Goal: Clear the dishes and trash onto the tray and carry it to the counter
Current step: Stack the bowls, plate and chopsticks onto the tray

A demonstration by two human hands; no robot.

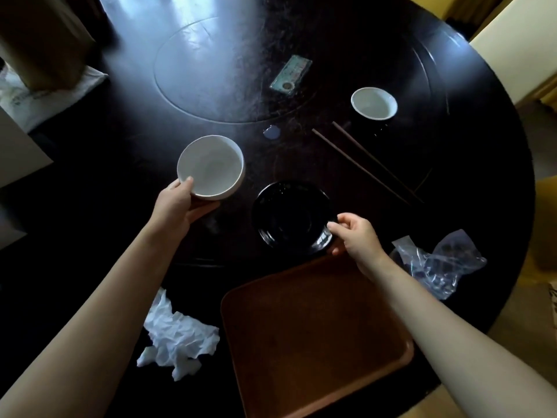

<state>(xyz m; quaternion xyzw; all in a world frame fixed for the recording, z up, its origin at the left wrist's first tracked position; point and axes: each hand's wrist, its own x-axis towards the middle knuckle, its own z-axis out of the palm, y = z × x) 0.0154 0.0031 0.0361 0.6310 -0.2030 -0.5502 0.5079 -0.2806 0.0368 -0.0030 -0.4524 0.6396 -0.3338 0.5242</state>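
Nothing sits on the brown tray (pixel 316 336) yet, so the clearing looks barely begun: the left hand (pixel 177 203) has its fingers wrapped around the near rim of the large white bowl (pixel 211 167), and the right hand (pixel 355 236) pinches the right edge of the black plate (pixel 289 218) just beyond the tray. Left on the dark round table (pixel 211 70) are the small white bowl (pixel 373 103), chopsticks (pixel 367 165), crumpled napkin (pixel 177 336), clear plastic wrapper (pixel 437 263) and a flat packet (pixel 291 73); the carry to the counter also remains.
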